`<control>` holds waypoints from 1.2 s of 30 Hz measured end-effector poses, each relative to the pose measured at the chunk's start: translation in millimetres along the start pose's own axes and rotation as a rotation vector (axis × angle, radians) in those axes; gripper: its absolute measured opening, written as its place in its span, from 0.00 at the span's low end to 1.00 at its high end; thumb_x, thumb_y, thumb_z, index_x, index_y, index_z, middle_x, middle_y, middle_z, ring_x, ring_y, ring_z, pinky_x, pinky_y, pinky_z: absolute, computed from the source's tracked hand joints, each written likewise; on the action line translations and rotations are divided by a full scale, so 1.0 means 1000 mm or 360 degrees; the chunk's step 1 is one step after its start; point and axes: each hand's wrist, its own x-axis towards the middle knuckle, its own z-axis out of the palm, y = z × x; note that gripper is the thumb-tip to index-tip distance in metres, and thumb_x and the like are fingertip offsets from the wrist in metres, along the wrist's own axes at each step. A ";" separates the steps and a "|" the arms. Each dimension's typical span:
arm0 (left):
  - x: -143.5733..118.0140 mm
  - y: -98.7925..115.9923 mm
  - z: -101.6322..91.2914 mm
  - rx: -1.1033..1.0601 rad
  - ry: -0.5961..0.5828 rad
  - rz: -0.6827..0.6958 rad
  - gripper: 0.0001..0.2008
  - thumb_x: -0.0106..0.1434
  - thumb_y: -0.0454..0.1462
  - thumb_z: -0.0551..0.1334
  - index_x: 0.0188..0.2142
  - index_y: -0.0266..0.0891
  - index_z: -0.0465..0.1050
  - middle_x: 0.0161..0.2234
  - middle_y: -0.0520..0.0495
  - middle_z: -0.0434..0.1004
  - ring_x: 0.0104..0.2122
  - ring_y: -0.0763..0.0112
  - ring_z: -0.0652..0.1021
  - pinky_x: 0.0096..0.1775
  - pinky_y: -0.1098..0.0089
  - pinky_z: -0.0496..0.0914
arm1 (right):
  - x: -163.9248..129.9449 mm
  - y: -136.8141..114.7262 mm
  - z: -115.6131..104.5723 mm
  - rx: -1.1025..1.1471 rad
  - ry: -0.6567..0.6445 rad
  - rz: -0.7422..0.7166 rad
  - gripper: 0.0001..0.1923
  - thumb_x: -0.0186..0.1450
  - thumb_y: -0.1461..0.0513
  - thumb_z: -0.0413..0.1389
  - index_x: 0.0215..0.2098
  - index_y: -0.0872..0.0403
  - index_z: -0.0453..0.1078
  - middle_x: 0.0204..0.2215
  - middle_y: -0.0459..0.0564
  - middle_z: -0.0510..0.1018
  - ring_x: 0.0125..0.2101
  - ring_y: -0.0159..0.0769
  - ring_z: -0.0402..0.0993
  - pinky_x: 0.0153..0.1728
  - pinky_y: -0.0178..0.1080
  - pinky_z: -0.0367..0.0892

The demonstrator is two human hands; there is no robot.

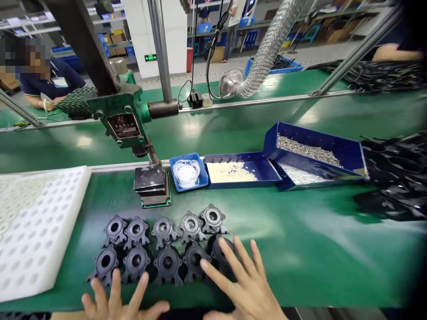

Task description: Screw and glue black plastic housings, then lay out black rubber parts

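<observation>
- Foam tray at far left
- My left hand, bottom left, fingers spread flat, holding nothing, just touching the black parts at lower centre
- My right hand, fingers splayed, rests on the rightmost part, gripping nothing

Factory assembly line. Long green-matted workbench with a green cast-iron hand press, blue plastic bins of small metal screws, ribbed silver extraction hose. Another seated worker in a dark blue uniform across the line; shelving with cardboard boxes behind.
</observation>
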 end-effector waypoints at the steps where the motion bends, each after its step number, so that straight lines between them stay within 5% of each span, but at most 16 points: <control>1: 0.009 0.011 -0.001 -0.0041 -0.0054 -0.0086 0.53 0.53 0.66 0.67 0.72 0.65 0.46 0.76 0.47 0.34 0.72 0.25 0.35 0.62 0.22 0.33 | 0.006 -0.005 0.001 -0.0012 -0.0037 0.0011 0.56 0.56 0.29 0.57 0.74 0.42 0.53 0.68 0.66 0.63 0.73 0.72 0.41 0.66 0.75 0.39; 3: 0.026 0.026 -0.004 -0.0105 -0.0189 -0.0158 0.47 0.60 0.60 0.67 0.72 0.64 0.45 0.76 0.43 0.39 0.72 0.24 0.39 0.61 0.20 0.34 | 0.018 -0.010 0.004 0.0005 -0.0153 0.0045 0.57 0.53 0.29 0.60 0.74 0.41 0.54 0.70 0.65 0.60 0.70 0.77 0.48 0.61 0.80 0.46; 5: 0.037 0.030 -0.006 -0.0136 -0.0317 -0.0160 0.41 0.65 0.56 0.66 0.72 0.65 0.48 0.72 0.42 0.57 0.71 0.26 0.49 0.62 0.22 0.36 | 0.027 -0.010 0.007 0.0086 -0.0256 0.0077 0.58 0.51 0.32 0.65 0.73 0.40 0.55 0.71 0.65 0.59 0.67 0.78 0.54 0.57 0.82 0.54; 7: 0.042 0.029 -0.005 -0.0155 -0.0352 -0.0123 0.37 0.66 0.56 0.65 0.71 0.65 0.53 0.64 0.43 0.70 0.68 0.31 0.60 0.64 0.27 0.37 | 0.032 -0.008 0.011 0.0197 -0.0336 0.0111 0.55 0.54 0.36 0.66 0.73 0.38 0.54 0.71 0.63 0.59 0.67 0.76 0.57 0.56 0.82 0.57; 9: 0.046 0.025 -0.002 -0.0186 -0.0313 -0.0094 0.36 0.66 0.57 0.65 0.70 0.64 0.56 0.62 0.44 0.74 0.65 0.35 0.67 0.66 0.32 0.39 | 0.036 -0.005 0.015 0.0291 -0.0387 0.0150 0.49 0.59 0.38 0.64 0.73 0.36 0.54 0.71 0.60 0.60 0.68 0.73 0.57 0.58 0.81 0.57; 18: 0.062 0.016 0.010 -0.0195 -0.0296 -0.0045 0.36 0.68 0.55 0.63 0.71 0.61 0.53 0.67 0.42 0.68 0.66 0.38 0.66 0.66 0.36 0.47 | 0.053 -0.001 0.024 0.0368 -0.0437 0.0218 0.41 0.66 0.38 0.57 0.73 0.37 0.54 0.73 0.59 0.56 0.70 0.71 0.52 0.61 0.80 0.54; 24: 0.058 -0.014 0.000 -0.0010 -0.0308 -0.0271 0.40 0.70 0.58 0.53 0.75 0.52 0.39 0.76 0.38 0.35 0.72 0.29 0.45 0.64 0.26 0.40 | 0.055 0.019 -0.004 0.0481 -0.0196 0.0129 0.38 0.68 0.38 0.54 0.71 0.41 0.59 0.69 0.54 0.65 0.68 0.58 0.60 0.67 0.68 0.52; 28: 0.053 -0.039 -0.001 -0.0097 -0.0413 -0.0230 0.37 0.72 0.57 0.51 0.74 0.51 0.44 0.74 0.37 0.49 0.72 0.34 0.51 0.66 0.34 0.48 | 0.095 0.066 -0.012 0.0374 0.0071 0.0304 0.16 0.75 0.52 0.53 0.54 0.46 0.77 0.51 0.48 0.83 0.54 0.42 0.74 0.65 0.54 0.53; 32: 0.053 -0.043 -0.001 -0.0165 -0.0289 -0.0194 0.35 0.73 0.57 0.48 0.74 0.48 0.48 0.72 0.35 0.55 0.70 0.38 0.57 0.67 0.35 0.47 | 0.157 0.109 0.015 0.0216 -0.0205 0.0450 0.12 0.73 0.55 0.57 0.47 0.49 0.82 0.47 0.50 0.83 0.50 0.45 0.71 0.60 0.51 0.54; 36: 0.078 -0.021 -0.009 -0.0454 0.0012 -0.0038 0.35 0.74 0.55 0.46 0.73 0.42 0.51 0.71 0.36 0.56 0.71 0.47 0.58 0.70 0.44 0.46 | 0.204 0.124 0.047 0.0152 -0.0329 0.0451 0.14 0.69 0.53 0.62 0.45 0.53 0.83 0.46 0.56 0.79 0.51 0.48 0.67 0.60 0.51 0.53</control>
